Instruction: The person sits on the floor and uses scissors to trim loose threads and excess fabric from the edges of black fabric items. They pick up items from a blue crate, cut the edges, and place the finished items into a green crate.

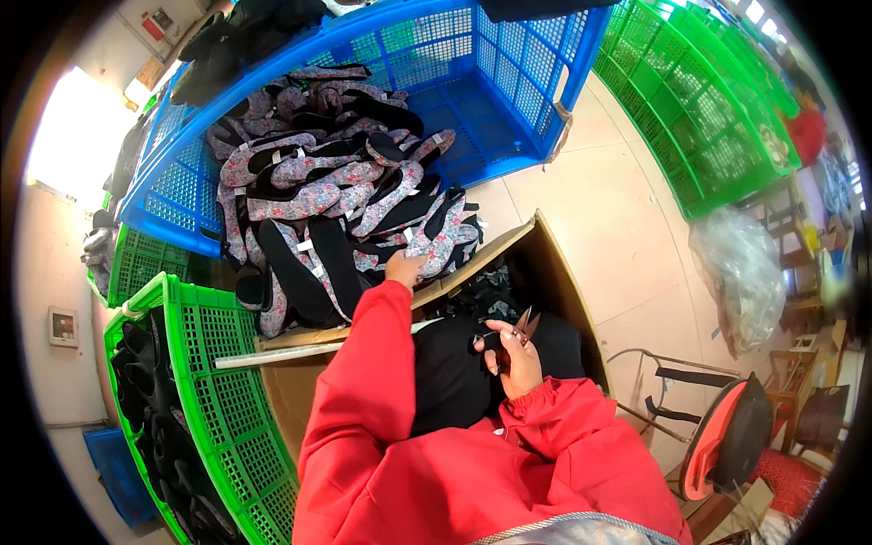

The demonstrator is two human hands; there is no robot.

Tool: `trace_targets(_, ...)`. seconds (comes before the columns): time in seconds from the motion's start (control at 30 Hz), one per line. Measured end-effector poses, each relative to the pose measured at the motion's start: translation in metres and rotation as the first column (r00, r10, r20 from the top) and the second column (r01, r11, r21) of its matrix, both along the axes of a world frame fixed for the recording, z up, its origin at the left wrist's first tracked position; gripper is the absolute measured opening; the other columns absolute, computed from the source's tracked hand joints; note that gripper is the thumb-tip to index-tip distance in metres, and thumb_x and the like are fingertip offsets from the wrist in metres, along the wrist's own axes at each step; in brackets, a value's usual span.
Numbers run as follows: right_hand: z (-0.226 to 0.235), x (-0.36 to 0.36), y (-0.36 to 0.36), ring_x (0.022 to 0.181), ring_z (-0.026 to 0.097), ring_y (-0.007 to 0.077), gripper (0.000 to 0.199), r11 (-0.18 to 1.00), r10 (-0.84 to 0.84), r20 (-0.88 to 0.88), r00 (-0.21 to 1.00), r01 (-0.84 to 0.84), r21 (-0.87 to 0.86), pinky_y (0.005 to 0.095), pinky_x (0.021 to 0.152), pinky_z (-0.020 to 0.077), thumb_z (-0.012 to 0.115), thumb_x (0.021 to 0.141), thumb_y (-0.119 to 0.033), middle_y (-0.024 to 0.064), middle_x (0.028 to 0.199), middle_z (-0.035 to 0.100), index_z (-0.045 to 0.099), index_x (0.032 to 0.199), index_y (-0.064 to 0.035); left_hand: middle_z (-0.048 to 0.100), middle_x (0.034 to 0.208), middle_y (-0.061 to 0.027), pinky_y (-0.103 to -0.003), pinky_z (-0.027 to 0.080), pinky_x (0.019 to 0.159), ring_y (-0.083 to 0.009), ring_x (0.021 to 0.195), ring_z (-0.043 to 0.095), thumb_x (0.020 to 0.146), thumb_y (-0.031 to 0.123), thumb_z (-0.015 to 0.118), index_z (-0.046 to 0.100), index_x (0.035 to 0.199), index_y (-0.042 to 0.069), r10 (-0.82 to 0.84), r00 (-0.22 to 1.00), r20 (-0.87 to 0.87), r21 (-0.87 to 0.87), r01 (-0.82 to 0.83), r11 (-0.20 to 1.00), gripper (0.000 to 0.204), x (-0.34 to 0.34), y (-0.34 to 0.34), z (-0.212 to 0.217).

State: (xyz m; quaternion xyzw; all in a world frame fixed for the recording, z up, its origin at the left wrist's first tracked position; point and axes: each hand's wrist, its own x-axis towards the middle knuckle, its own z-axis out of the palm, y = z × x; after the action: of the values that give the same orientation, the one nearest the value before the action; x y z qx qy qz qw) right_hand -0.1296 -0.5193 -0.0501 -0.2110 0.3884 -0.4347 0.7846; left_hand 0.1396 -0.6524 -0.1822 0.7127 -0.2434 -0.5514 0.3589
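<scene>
My left hand (406, 269) reaches forward to the near edge of a heap of slippers, its fingers closed on the end of a floral slipper (438, 238). The heap is of grey-and-pink floral fabric with black parts and small white tags. My right hand (516, 363) is held above my black-clad lap (454, 377), wrapped round a small pair of scissors (527, 324). The blades point away from me and stand slightly apart; a dark handle shows by the fingers.
A large blue plastic crate (454, 109) holds the slipper heap, which spills over its near side. An open cardboard box (568, 282) stands before me. Green crates (222, 363) stand at left and far right. A stool (727, 436) and a clear plastic bag (740, 272) are at right.
</scene>
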Motion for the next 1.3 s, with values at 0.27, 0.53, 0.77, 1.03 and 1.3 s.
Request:
trace_targets(0.27, 0.000, 0.000, 0.008, 0.074, 0.061, 0.0106, 0.031, 0.997, 0.059, -0.015, 0.998, -0.060, -0.057, 0.0220, 0.063, 0.0459, 0.050, 0.098, -0.015, 0.0112, 0.108, 0.067, 0.058, 0.123, 0.0003, 0.058, 0.121, -0.0123, -0.036, 0.048, 0.095, -0.0218, 0.109, 0.060, 0.087, 0.000, 0.058, 0.044, 0.132, -0.004, 0.026, 0.873, -0.487, -0.243, -0.163, 0.956, 0.047, 0.034, 0.151, 0.149)
trace_targets(0.53, 0.001, -0.018, 0.039, 0.065, 0.056, 0.0104, 0.039, 0.981, 0.166, -0.024, 0.986, -0.167, -0.103, 0.0216, 0.048, 0.0365, 0.057, 0.095, -0.021, 0.0075, 0.091, 0.064, 0.052, 0.128, -0.0016, 0.056, 0.125, -0.0110, -0.032, 0.045, 0.098, -0.0198, 0.114, 0.056, 0.081, -0.013, 0.056, 0.041, 0.136, -0.006, -0.035, 0.894, -0.446, -0.207, -0.065, 0.976, 0.057, 0.009, 0.337, 0.216)
trace_targets(0.77, 0.009, -0.007, 0.088, 0.060, 0.057, 0.0091, 0.032, 0.974, 0.226, -0.036, 0.974, -0.225, 0.019, 0.0202, 0.044, 0.0355, 0.062, 0.092, -0.016, 0.0022, 0.078, 0.058, 0.052, 0.121, -0.0052, 0.058, 0.121, -0.0110, -0.029, 0.044, 0.095, -0.0159, 0.109, 0.055, 0.080, 0.002, 0.070, 0.039, 0.137, -0.007, -0.262, 0.964, 0.041, -0.180, 0.265, 0.947, 0.066, 0.010, 0.413, 0.223)
trace_targets(1.03, 0.019, -0.010, 0.099, 0.054, 0.045, 0.0066, 0.027, 0.977, 0.207, -0.056, 0.977, -0.209, -0.037, 0.0203, 0.044, 0.0292, 0.062, 0.090, -0.010, -0.0011, 0.073, 0.052, 0.055, 0.115, -0.0053, 0.057, 0.117, -0.0161, -0.039, 0.042, 0.097, -0.0347, 0.110, 0.053, 0.073, 0.016, 0.074, 0.052, 0.126, 0.002, -0.297, 0.466, 0.833, -0.155, 0.713, 0.683, 0.060, -0.033, 0.358, 0.302)
trace_targets(1.3, 0.025, -0.012, 0.109, 0.051, 0.041, 0.0049, 0.032, 0.971, 0.217, -0.054, 0.975, -0.221, -0.094, 0.0196, 0.045, 0.0280, 0.062, 0.092, -0.012, -0.0038, 0.069, 0.050, 0.056, 0.122, -0.0072, 0.057, 0.083, -0.0077, -0.035, 0.046, 0.075, -0.0250, 0.083, 0.056, 0.072, 0.014, 0.075, 0.065, 0.100, 0.005, -0.346, 0.623, 0.701, -0.370, 0.733, 0.571, 0.031, -0.085, 0.279, 0.268)
